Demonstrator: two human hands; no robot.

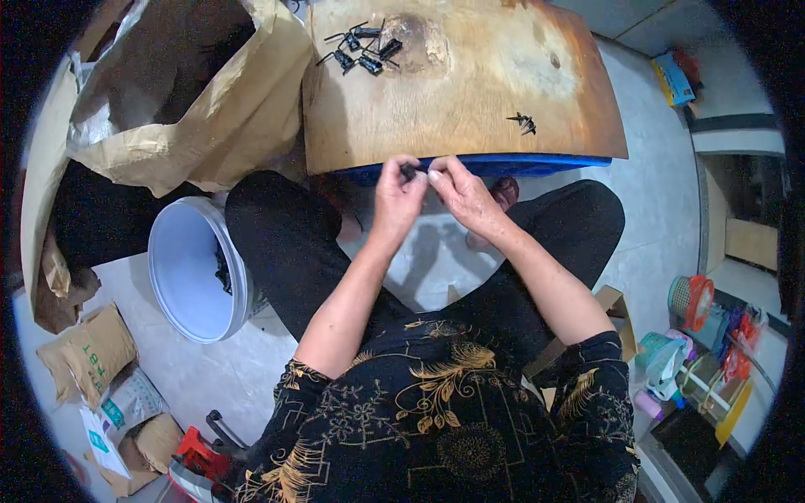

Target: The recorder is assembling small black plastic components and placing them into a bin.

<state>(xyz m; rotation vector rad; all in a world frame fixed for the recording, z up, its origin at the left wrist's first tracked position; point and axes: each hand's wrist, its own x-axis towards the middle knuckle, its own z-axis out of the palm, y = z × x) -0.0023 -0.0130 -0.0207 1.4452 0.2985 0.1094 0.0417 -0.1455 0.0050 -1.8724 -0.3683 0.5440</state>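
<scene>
My left hand point(398, 191) is closed around a small black plastic part point(408, 171), just off the near edge of the wooden board point(470, 109). Close beside it, my right hand point(461, 193) has its thumb and forefinger pinched together at the part's right side. What sits between those right fingertips is too small to make out. Several black parts with thin prongs point(369, 64) lie at the far left of the board. A little pile of small black pointed pieces point(523, 124) rests nearer its right side.
A large open brown paper sack point(201, 142) stands at the left. Below it, a white bucket point(159, 268) holds some black pieces. Brown packages point(88, 352) lie at lower left. Baskets and bags point(662, 365) crowd the right. A blue support point(537, 168) shows under the board.
</scene>
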